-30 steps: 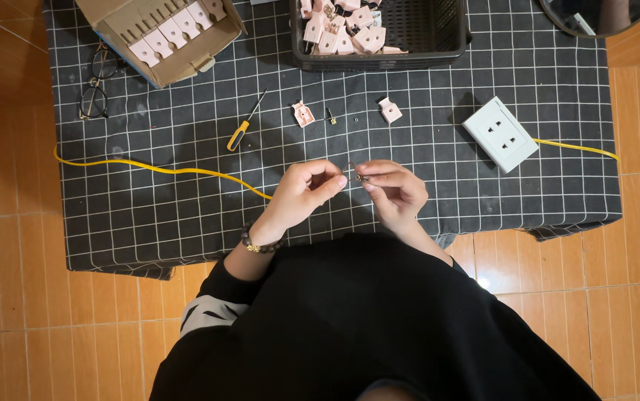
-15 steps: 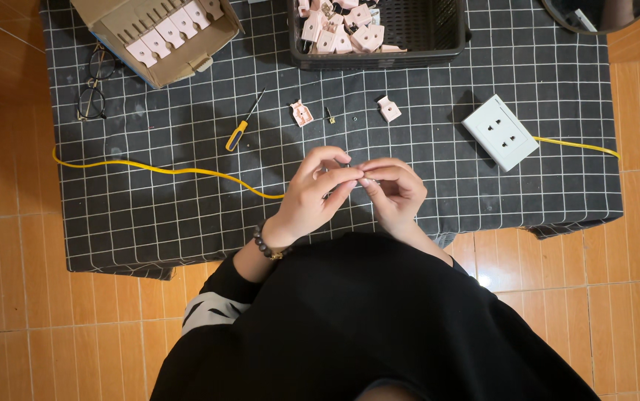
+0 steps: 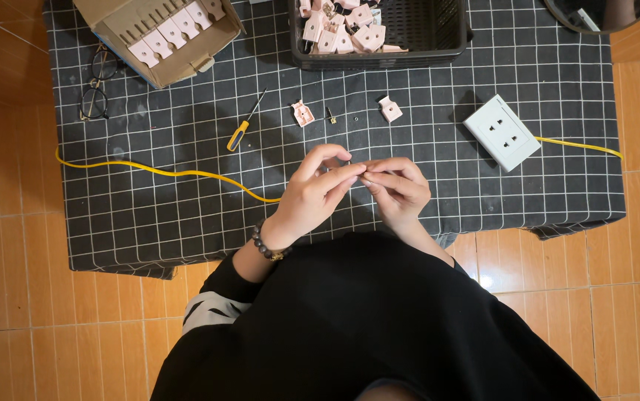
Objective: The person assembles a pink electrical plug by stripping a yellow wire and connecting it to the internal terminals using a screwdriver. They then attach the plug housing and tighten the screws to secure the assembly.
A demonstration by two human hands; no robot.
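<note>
Yellow cable (image 3: pixel 164 172) unmoved — hands closer.

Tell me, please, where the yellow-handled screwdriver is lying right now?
In the head view, the screwdriver lies on the checked cloth beyond the left hand, between the cardboard box and a small pink plug part.
</note>
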